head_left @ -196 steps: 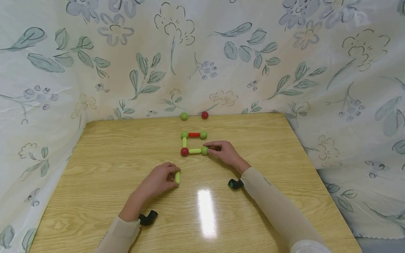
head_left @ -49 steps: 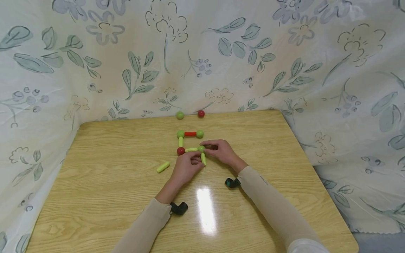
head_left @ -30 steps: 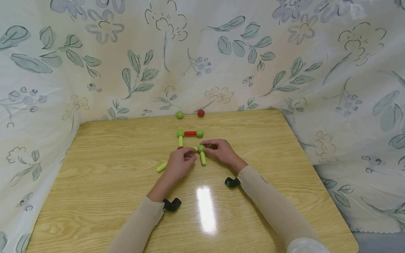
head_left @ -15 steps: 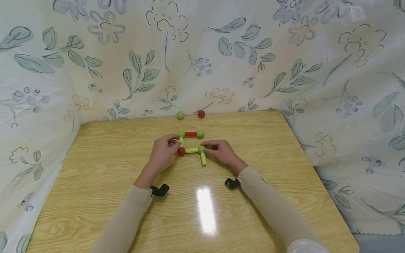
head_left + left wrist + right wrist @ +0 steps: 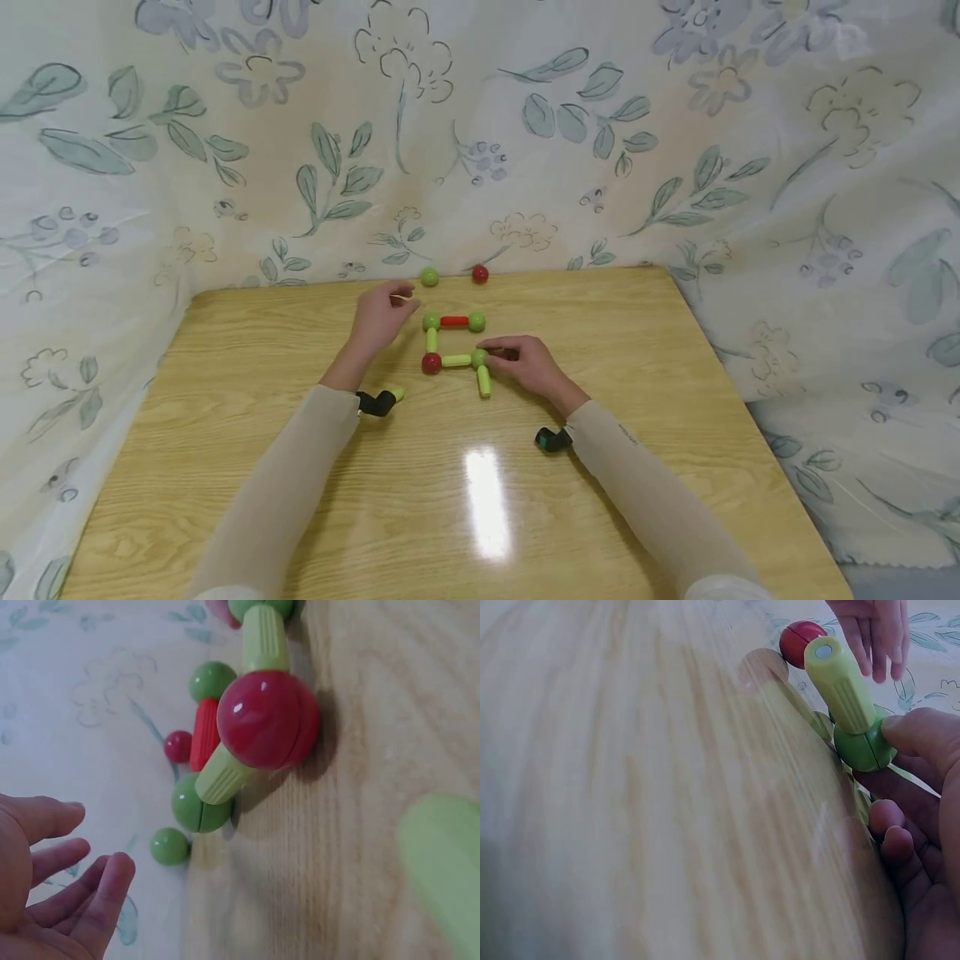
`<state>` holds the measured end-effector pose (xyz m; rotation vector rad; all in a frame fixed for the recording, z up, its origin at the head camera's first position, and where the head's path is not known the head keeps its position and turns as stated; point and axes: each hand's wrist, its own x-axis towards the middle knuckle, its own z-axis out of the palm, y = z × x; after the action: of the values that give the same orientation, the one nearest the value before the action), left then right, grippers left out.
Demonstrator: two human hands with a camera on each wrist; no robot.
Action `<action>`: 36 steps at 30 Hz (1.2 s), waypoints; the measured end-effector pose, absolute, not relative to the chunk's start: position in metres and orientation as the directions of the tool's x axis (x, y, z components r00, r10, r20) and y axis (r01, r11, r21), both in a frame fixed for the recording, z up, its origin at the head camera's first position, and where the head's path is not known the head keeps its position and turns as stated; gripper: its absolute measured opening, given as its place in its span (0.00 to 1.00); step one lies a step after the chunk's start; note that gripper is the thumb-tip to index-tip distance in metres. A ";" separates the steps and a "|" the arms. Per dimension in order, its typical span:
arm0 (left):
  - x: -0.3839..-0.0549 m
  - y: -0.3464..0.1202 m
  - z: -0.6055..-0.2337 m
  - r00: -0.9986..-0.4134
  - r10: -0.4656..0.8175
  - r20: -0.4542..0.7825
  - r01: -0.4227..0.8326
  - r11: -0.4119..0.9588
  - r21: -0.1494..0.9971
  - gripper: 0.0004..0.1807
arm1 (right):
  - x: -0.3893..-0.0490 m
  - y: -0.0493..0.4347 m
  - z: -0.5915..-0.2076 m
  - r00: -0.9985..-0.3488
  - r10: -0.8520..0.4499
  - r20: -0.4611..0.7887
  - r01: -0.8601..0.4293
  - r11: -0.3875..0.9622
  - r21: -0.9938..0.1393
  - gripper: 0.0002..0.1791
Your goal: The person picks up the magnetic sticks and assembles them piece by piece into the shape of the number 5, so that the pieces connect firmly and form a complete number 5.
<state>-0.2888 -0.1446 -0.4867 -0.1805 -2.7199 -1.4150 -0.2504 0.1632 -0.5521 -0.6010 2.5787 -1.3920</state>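
Note:
In the head view my right hand pinches the green ball at the front right of a joined ball-and-stick toy shape. From that ball a yellow-green stick points toward me; the right wrist view shows a metal disc in its free end. Another yellow-green stick links it to a red ball. Behind, a third stick joins a green ball, then a red stick and another green ball. My left hand holds nothing, fingers loosely bent, near the loose green ball.
A loose red ball lies at the table's back edge, against the flowered cloth. Partly hidden by the left wrist camera is a loose yellow-green stick. The wooden table extends toward me.
My left hand has let go of the stick now attached to the front right green ball and moved left and back toward the loose green ball. My right hand keeps its pinch.

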 end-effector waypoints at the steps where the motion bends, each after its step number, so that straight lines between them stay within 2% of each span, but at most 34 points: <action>1: -0.293 -0.143 -0.486 -0.992 0.076 0.104 0.129 0.576 0.807 0.20 | -0.250 0.164 -0.553 -0.910 -0.411 0.057 -0.273 0.491 -0.827 0.15; 18: -0.350 -0.133 -0.479 -0.996 0.068 0.054 0.085 0.647 0.758 0.21 | -0.251 0.165 -0.553 -0.908 -0.417 0.045 -0.264 0.485 -0.833 0.15; 36: -0.376 -0.126 -0.493 -0.998 -0.056 -0.016 -0.049 0.643 0.764 0.19 | -0.250 0.163 -0.551 -0.911 -0.408 0.055 -0.267 0.485 -0.832 0.15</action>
<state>-0.3763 -0.1262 -0.4927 0.0903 -2.8396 -1.3204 -0.2496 0.1629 -0.5514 -0.5903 2.5748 -1.4024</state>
